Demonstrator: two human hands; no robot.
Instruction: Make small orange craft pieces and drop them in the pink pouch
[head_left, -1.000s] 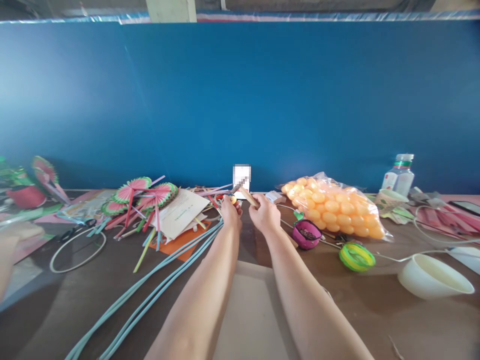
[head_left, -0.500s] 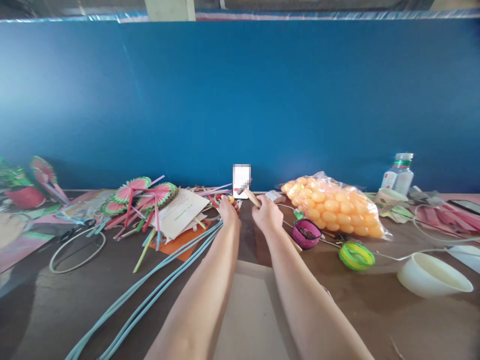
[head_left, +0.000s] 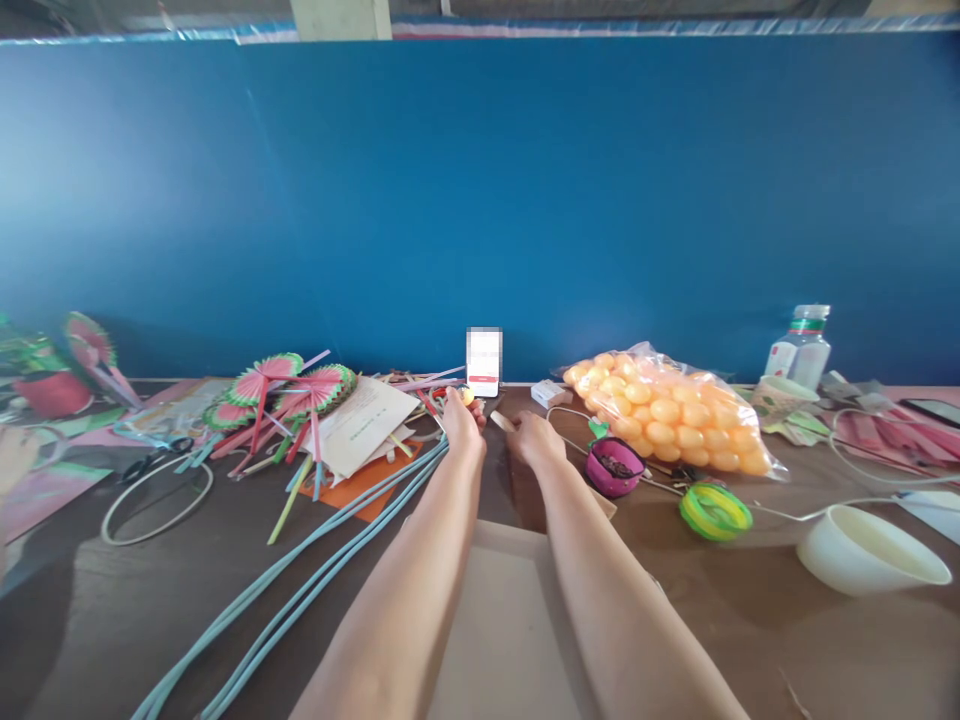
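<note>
My left hand [head_left: 463, 424] is closed with a small yellow-orange ball [head_left: 468, 396] at its fingertips, just before the propped phone [head_left: 483, 365]. Several pale blue cords [head_left: 330, 540] run up from the lower left to the wrist of that hand; whether the fingers hold them too is hidden. Closed around a wooden stick-like tool [head_left: 501, 421], my right hand [head_left: 536, 442] is low over the table, apart from the left. One end of the tool sticks out before the fingers and the other shows beyond the wrist.
Pink-and-green paper fans [head_left: 270, 385] and papers [head_left: 364, 425] lie to the left. On the right are a bag of orange balls [head_left: 667, 410], a purple bowl [head_left: 613, 468], green-yellow rings [head_left: 715, 512], a white cup [head_left: 870, 550] and a bottle [head_left: 802, 350]. Someone's blurred hand [head_left: 13, 465] shows at far left.
My right hand has lowered and the wooden tool's front end has dropped away from the phone, uncovering its screen. My left hand has barely moved.
</note>
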